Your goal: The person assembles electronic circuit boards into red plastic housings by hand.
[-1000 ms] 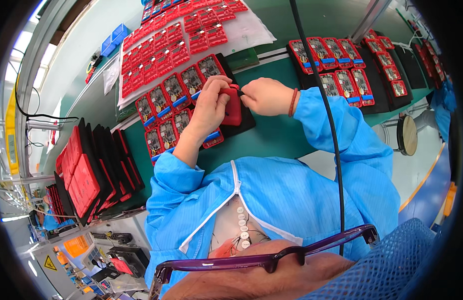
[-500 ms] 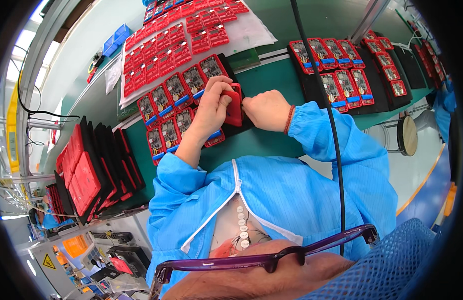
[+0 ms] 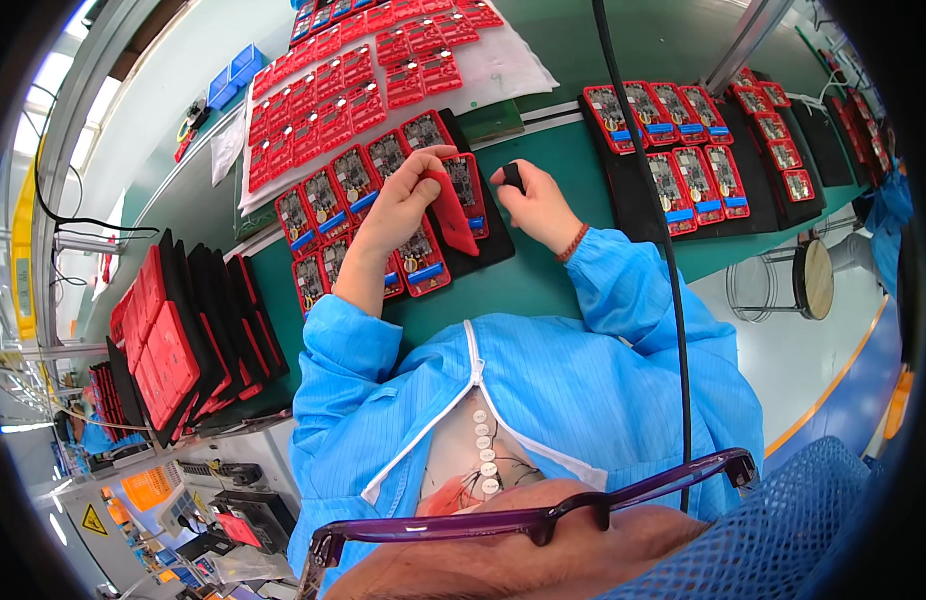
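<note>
Pinching tilted red cover point(image 3: 452, 218) in left hand point(image 3: 399, 202), over black mat's point(image 3: 496, 243) right part | gripping small black piece point(image 3: 514, 178) in right hand point(image 3: 537, 207), right of mat | could drop cover onto exposed boards point(image 3: 352, 174) through weak 1-edge pinch

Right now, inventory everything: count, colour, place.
Panel: one, red, left hand
Small object: one, black, right hand
Cases: many, red, on mats and sheet
Mats: several, black, on table
Sheet: one, white, upper left
Table: one, green, beneath
Boards: several, black, left
Boxes: two, blue, upper left
Cable: one, black, over jacket
Stool: one, tan, right
Background: cluttered, unclear
Bracelet: one, red, right wrist
Glasses: one, purple, bottom
Cap: one, blue, bottom
Jacket: one, blue, bottom
Hands: two, bare, centre
</note>
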A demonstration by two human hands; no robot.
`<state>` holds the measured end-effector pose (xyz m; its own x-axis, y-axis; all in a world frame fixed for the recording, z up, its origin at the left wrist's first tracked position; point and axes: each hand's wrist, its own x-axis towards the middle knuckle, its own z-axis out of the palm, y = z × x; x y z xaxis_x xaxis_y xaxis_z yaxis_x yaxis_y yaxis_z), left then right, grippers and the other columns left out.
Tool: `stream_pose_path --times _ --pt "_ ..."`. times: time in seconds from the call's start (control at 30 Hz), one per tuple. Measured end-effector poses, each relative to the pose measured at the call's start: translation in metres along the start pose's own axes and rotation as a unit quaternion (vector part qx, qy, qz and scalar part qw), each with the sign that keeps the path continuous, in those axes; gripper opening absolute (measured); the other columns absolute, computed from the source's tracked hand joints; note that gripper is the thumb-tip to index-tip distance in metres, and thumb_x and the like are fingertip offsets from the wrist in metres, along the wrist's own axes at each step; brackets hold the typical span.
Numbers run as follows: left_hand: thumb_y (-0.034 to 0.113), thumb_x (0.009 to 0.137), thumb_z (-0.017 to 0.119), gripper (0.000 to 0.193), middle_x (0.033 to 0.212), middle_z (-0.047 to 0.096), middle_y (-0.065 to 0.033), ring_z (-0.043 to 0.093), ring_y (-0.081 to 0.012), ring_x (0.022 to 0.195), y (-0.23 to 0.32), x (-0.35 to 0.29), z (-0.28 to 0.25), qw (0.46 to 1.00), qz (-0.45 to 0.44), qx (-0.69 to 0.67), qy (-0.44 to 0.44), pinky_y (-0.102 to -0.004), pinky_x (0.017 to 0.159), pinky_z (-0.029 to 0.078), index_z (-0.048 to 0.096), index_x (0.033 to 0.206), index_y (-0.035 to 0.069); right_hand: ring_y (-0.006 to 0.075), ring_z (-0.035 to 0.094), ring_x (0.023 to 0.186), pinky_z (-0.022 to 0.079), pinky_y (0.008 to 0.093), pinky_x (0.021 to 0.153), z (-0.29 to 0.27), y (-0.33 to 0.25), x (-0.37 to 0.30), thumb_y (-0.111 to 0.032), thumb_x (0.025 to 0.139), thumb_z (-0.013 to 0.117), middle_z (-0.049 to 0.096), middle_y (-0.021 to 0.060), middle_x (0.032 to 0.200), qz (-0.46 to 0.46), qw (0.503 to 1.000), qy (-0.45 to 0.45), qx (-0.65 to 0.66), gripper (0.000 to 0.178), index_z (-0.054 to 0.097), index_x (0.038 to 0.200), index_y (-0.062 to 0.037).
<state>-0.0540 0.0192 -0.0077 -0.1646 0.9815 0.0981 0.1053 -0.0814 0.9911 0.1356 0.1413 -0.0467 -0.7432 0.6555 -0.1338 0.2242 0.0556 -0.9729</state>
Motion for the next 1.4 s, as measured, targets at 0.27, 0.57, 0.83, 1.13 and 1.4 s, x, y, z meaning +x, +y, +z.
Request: stream_pose_path --times 0.27,0.57,0.83,1.13,1.4 --pt "0.011 0.096 0.052 0.005 0.145 0.043 -0.0139 0.041 -0.0181 0.129 -0.001 -0.01 -0.007 0.995 0.042 -0.085 -0.028 -0.033 0.107 0.032 0.053 0.094 0.006 0.0112 0.064 0.083 0.053 0.0286 0.075 0.021 0.0 0.008 -0.022 0.086 0.074 0.071 0.0073 0.092 0.031 0.986 -0.111 0.122 0.032 0.068 0.103 0.0042" --pt "0.018 0.099 0.055 0.01 0.139 0.05 -0.0177 0.051 -0.0321 0.128 0.001 -0.033 -0.025 0.923 0.084 -0.372 0.055 -0.0458 0.1 0.048 0.059 0.101 0.008 0.0062 0.039 0.044 0.026 0.0244 0.039 -0.014 -0.042 0.046 -0.038 0.084 0.074 0.051 -0.0021 0.058 0.075 0.991 0.098 0.058 0.035 0.064 0.076 -0.0049" --pt "0.022 0.098 0.056 0.016 0.103 0.062 -0.0081 0.062 -0.0265 0.097 -0.018 -0.043 -0.032 0.894 0.115 -0.421 0.106 -0.0459 0.085 0.056 0.057 0.11 0.011 0.0059 0.031 0.04 0.019 0.0248 0.035 -0.068 -0.058 0.168 -0.03 0.081 0.075 0.042 -0.0025 0.052 0.158 0.979 0.118 0.06 0.034 0.055 0.065 -0.0082" --pt "0.02 0.097 0.059 0.014 0.099 0.062 -0.0057 0.061 -0.0224 0.091 -0.014 -0.051 -0.037 0.884 0.116 -0.437 0.118 -0.0381 0.081 0.054 0.058 0.108 0.011 0.0112 0.043 0.041 0.028 0.0295 0.038 -0.078 -0.018 0.235 -0.024 0.079 0.078 0.053 0.0028 0.056 0.099 0.981 0.128 -0.107 0.027 0.065 0.072 -0.0012" --pt "0.019 0.098 0.057 0.014 0.1 0.062 -0.0062 0.062 -0.0219 0.092 -0.023 -0.051 -0.038 0.875 0.101 -0.45 0.15 -0.0367 0.082 0.054 0.057 0.11 0.011 0.0249 0.068 0.067 0.051 0.0377 0.065 -0.059 -0.013 0.22 -0.045 0.073 0.077 0.07 0.0148 0.073 -0.047 0.934 0.282 -0.214 0.051 0.072 0.082 0.0044"
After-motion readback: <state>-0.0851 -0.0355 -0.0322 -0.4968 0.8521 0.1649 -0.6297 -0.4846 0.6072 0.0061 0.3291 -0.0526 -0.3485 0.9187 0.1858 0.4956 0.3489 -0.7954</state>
